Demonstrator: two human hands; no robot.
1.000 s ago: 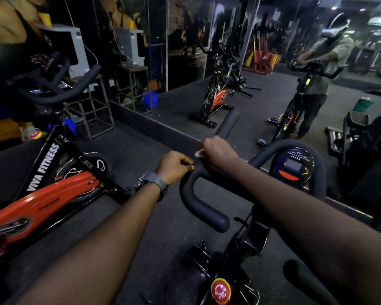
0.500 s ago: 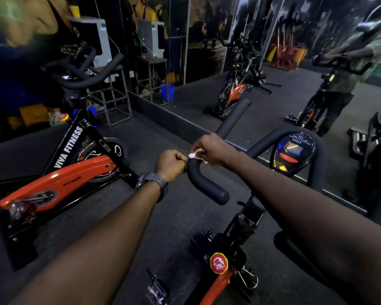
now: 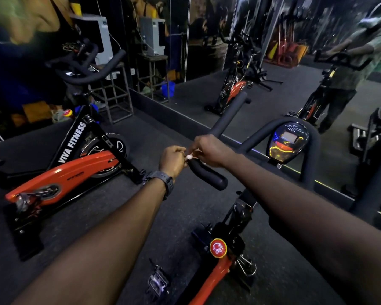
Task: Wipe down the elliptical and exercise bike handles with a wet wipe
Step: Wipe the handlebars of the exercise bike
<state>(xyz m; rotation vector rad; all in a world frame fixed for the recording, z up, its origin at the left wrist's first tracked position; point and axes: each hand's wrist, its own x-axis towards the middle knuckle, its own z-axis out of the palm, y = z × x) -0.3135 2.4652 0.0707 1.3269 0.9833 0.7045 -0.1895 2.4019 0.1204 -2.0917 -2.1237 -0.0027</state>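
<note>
I stand at an exercise bike whose black foam handlebar (image 3: 209,176) curves in front of me, with a console (image 3: 288,143) inside its loop. My right hand (image 3: 209,150) is wrapped over the left bend of the handlebar. A small white wet wipe (image 3: 189,156) shows between my two hands. My left hand (image 3: 173,160), with a grey watch on its wrist, is curled just left of the bar, and its fingers pinch the wipe's edge. Most of the wipe is hidden under my right hand.
A second orange-and-black bike (image 3: 70,172) marked VIVA FITNESS stands on the dark rubber floor to my left. A wall mirror (image 3: 273,73) ahead reflects the bikes and me. A red stop knob (image 3: 217,248) and a pedal (image 3: 157,282) sit below the handlebar.
My hands have come closer together at the bar's left bend, and the left hand now touches the wipe. My view has tilted down and shifted left.
</note>
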